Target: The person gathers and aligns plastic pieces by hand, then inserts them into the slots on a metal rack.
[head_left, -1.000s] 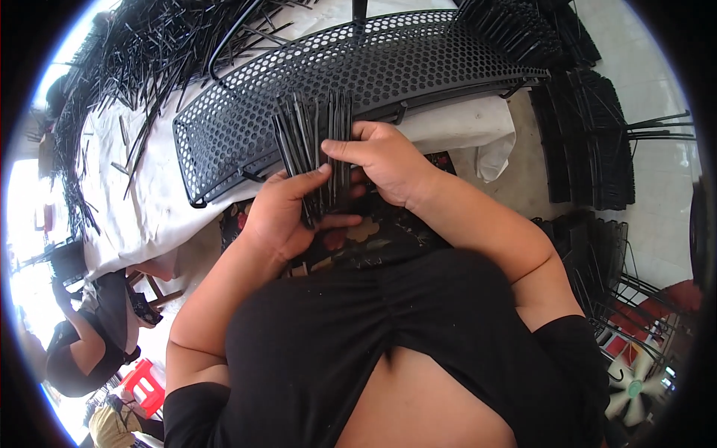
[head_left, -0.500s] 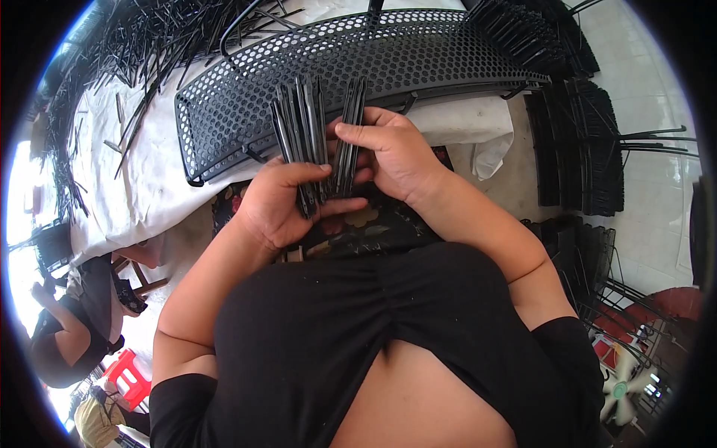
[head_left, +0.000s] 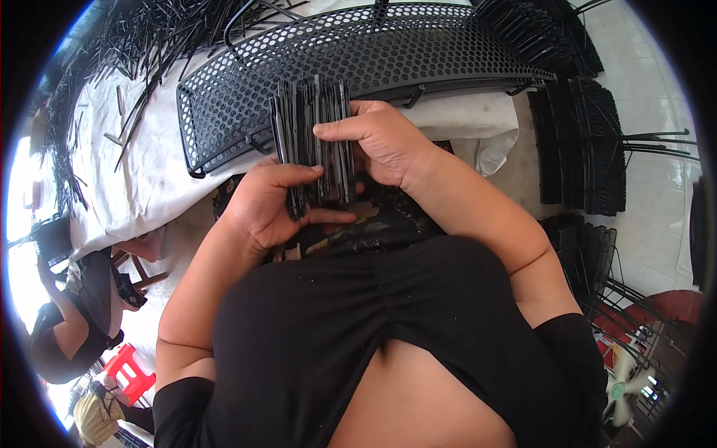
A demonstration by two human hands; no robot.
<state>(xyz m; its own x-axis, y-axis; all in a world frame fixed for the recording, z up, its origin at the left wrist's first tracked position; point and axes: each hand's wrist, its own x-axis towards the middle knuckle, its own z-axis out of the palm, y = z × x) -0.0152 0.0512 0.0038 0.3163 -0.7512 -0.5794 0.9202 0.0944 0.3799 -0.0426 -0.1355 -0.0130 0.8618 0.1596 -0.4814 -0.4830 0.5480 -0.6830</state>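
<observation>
Fingers of the left hand grip from eight o'clock: the thumb presses across the front of a bundle of black strips, one finger reaches beneath its lower ends, and how the others bend behind it cannot be told. Between the two hands the bundle stands nearly upright, its upper ends uneven and pointing to twelve o'clock. At one o'clock from it lies a perforated black rack; whether they touch is unclear. At three o'clock the right hand pinches the bundle's right part, thumb flat over the front, fingers mostly hidden behind. Farther out at three o'clock, well apart, is a ribbed black stack.

Each strip looks stiff and light — the whole bundle probably weightier — and the glossy faces may slide past one another. A firm hold around the middle, thumb across the front, seems best; gripping only one end would likely let strips fan out.
</observation>
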